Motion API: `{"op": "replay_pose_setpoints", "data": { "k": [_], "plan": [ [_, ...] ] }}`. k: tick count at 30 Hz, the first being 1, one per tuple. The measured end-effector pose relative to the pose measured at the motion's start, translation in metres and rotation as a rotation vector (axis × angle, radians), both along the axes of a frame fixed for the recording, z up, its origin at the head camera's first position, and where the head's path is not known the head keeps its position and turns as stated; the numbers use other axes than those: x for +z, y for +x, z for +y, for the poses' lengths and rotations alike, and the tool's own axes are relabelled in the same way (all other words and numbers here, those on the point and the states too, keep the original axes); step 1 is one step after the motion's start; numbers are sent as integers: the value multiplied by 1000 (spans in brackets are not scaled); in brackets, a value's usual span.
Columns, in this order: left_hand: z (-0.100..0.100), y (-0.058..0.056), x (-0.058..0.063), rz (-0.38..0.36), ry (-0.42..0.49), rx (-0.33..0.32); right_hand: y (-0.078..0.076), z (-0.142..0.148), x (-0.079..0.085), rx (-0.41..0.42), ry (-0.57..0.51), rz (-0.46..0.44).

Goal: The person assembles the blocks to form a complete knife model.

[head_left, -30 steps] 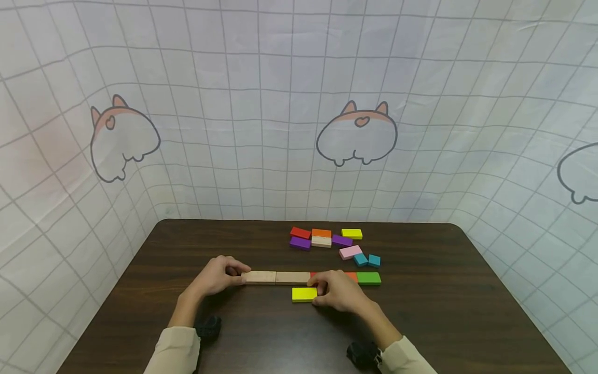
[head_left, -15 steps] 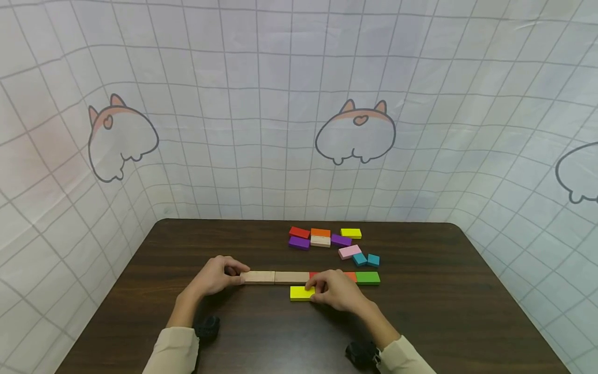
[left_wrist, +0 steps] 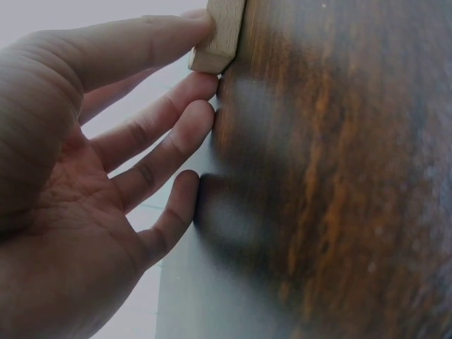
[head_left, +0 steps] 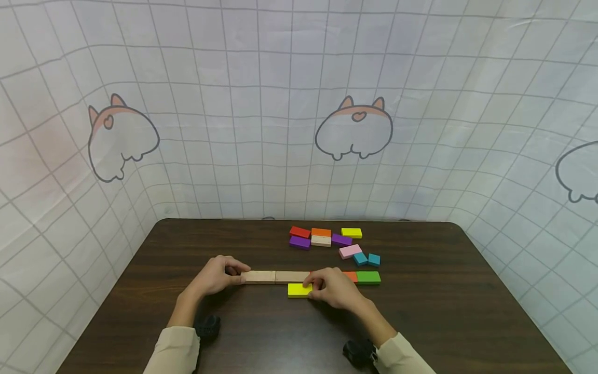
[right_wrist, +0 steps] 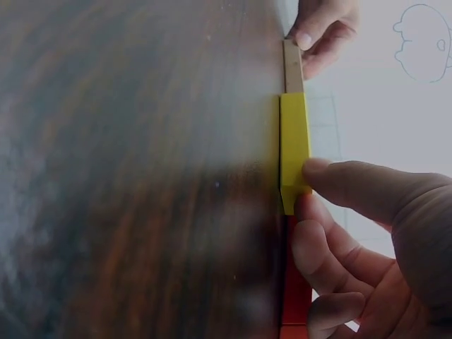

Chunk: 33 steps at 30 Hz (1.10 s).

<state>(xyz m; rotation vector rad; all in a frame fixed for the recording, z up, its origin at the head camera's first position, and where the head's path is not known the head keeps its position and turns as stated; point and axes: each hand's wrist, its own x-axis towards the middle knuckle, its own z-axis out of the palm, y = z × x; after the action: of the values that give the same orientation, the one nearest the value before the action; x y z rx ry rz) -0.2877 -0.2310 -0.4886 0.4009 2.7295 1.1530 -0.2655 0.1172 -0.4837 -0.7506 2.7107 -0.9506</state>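
A straight row of blocks lies across the table. From the left it has two plain wooden blocks [head_left: 260, 277], then a red block [right_wrist: 296, 268] mostly behind my right hand, an orange block [head_left: 351, 277] and a green block [head_left: 368, 278]. My left hand [head_left: 216, 276] pinches the row's left end with thumb and fingers; its other fingertips touch the table in the left wrist view. In front of the row is a yellow block [head_left: 298, 291], whose right end my right hand [head_left: 337, 289] pinches. Whether that block touches the row, I cannot tell.
Behind the row lie loose blocks: red [head_left: 300, 232], orange [head_left: 321, 232], pale wood [head_left: 321, 241], two purple [head_left: 299, 242], another yellow [head_left: 351, 233], pink [head_left: 350, 252] and two small blue ones [head_left: 360, 259]. A patterned curtain [head_left: 233, 156] hangs around the dark table [head_left: 434, 311].
The yellow block has shifted slightly left and closer to the row, moving with my right hand. My left hand has stayed at the row's left end.
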Motion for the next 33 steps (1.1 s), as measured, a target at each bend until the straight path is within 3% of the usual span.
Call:
{"op": "replay_pose_setpoints", "data": {
  "k": [24,33],
  "plan": [
    [1,-1,-1,-6,-4,-4,-2,-2,-2,-31,11,-4],
    [0,0,-1,-5,-3,-7,-4,2,4,-4,3,-8]
  ]
}}
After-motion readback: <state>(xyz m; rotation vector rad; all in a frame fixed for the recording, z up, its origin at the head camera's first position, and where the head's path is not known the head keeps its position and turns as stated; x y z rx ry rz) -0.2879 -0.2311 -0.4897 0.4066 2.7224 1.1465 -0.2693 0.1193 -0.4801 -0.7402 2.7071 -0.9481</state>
